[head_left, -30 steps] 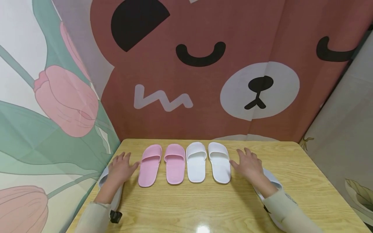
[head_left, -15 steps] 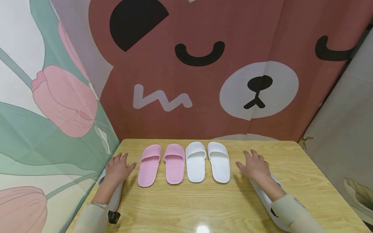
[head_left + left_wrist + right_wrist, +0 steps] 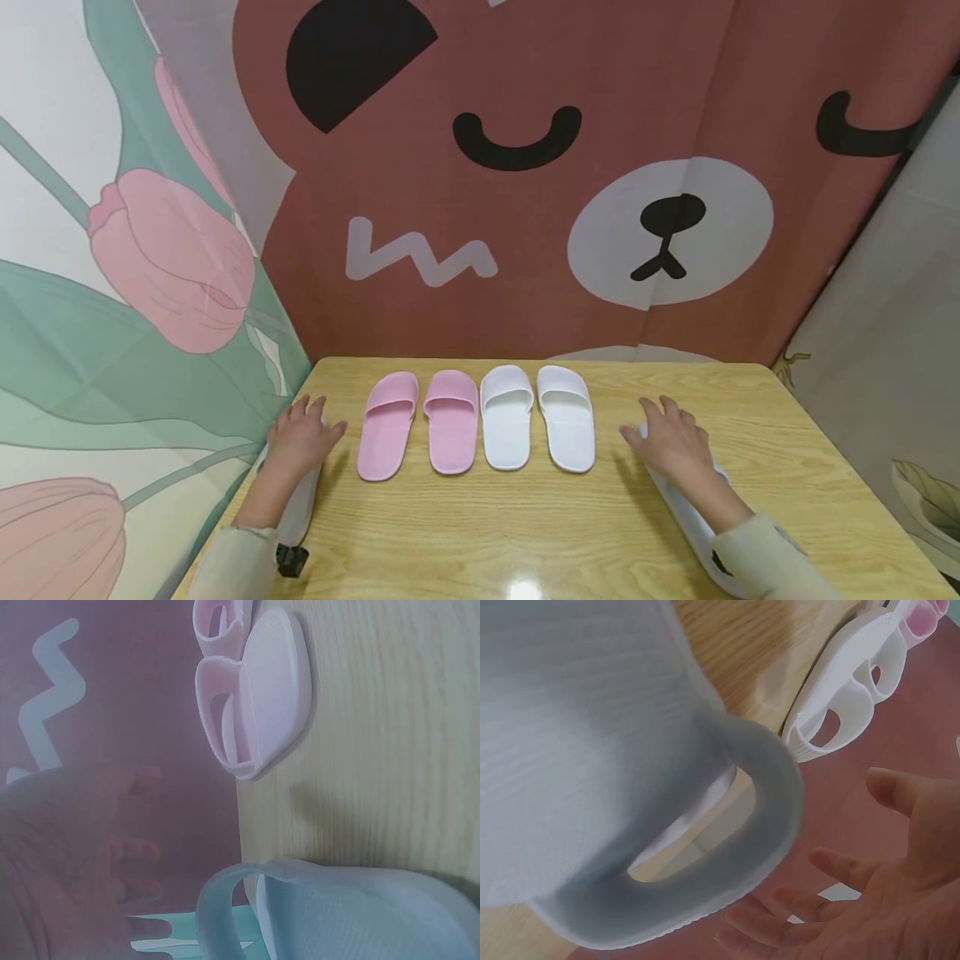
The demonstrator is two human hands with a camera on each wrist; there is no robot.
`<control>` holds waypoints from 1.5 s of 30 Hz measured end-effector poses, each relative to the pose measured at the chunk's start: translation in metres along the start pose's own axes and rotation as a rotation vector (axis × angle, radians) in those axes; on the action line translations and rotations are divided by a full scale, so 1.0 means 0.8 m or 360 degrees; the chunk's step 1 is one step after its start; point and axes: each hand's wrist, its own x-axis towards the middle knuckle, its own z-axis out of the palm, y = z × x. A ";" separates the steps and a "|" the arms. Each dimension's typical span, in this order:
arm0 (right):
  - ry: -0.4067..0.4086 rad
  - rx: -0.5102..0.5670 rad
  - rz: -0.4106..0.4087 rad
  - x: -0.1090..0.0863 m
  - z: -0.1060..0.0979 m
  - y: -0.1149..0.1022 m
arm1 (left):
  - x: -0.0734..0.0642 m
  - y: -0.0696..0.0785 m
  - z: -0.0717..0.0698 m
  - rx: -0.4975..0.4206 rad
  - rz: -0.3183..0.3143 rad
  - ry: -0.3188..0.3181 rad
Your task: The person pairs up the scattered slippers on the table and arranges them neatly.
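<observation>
Two pairs, pink slippers [image 3: 452,435] and white slippers [image 3: 507,435], rowed near the surface's [image 3: 450,537] far edge: apparently done | left pale slipper [image 3: 302,504] by left edge, right pale slipper [image 3: 684,512] well in from right edge: apparently unpaired | left hand [image 3: 300,442], right hand [image 3: 673,442]: fingers spread, gripping nothing

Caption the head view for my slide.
Two pink slippers and two white slippers in a row on a wood-grain table, between left hand and right hand.

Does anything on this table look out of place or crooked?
Yes: one pale blue slipper lies slanted by the left hand, its lookalike by the right hand, oddly split, while the pink slippers and white slippers sit in side-by-side pairs. No spill or damage shows.
</observation>
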 end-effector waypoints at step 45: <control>-0.0025 -0.0017 0.0076 -0.016 0.017 0.041 | 0.001 -0.029 0.006 -0.0004 -0.0078 -0.0027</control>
